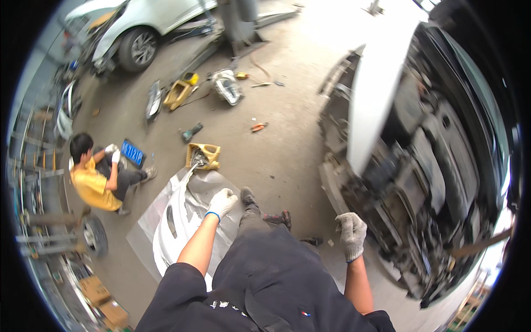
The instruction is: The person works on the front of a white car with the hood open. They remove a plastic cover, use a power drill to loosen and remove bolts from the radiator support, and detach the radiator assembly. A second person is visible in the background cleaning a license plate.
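A: Where are the person's hands?

B: The left hand (222,202), in a white knit glove with a blue cuff, hangs loosely curled and empty above the white plastic car bumper (177,221) lying on the concrete floor (276,138) at near left. It doesn't appear to touch the bumper.

A: And the other one?

B: The right hand (351,235), in a grey work glove, is curled narrow and holds nothing. It hovers just beside the stripped front end of the car (409,166) on the right, where the dark engine-bay parts lie bare under a raised white bonnet (376,94).

A: What else lies about?

B: A yellow moulded car part (203,156) sits just beyond the bumper's far end. Farther off lie a detached headlamp (227,87) and another yellow piece (178,93). At left, a crouching person in a yellow shirt (94,182) handles something with gloved hands, a blue plate (133,152) just beside them. A white car (138,27) stands at far left.
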The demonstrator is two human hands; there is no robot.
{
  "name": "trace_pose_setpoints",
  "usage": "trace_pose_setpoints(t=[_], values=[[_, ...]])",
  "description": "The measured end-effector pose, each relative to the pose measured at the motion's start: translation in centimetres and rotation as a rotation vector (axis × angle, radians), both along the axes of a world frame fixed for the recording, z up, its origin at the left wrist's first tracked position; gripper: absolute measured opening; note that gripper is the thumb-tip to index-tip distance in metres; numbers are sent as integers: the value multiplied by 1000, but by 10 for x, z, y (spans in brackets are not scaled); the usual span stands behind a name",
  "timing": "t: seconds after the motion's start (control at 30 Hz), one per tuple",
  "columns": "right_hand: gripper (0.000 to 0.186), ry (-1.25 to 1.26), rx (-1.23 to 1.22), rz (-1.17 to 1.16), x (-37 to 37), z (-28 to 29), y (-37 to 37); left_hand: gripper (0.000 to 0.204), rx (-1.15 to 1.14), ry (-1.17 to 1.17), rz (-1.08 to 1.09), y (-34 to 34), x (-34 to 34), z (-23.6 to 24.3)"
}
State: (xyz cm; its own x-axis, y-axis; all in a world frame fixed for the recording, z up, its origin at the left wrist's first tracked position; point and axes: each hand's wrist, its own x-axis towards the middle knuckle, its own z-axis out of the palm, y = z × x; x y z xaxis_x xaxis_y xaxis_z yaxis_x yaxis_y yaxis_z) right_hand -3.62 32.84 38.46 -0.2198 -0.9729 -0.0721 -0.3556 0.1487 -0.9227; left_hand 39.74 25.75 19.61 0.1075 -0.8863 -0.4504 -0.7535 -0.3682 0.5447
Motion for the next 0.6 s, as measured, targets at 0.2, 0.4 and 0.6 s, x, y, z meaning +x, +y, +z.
trace_pose_setpoints(t=[0.2, 0.4, 0.6], values=[[24, 291, 88, 208, 109, -32, -129, 39, 305, 5, 406, 20, 160, -10], [36, 602, 411, 318, 88, -150, -205, 26, 343, 136, 1010, 56, 265, -14], [36, 680, 920, 525, 73, -237, -264, 30, 371, 217, 1149, 79, 225, -18]])
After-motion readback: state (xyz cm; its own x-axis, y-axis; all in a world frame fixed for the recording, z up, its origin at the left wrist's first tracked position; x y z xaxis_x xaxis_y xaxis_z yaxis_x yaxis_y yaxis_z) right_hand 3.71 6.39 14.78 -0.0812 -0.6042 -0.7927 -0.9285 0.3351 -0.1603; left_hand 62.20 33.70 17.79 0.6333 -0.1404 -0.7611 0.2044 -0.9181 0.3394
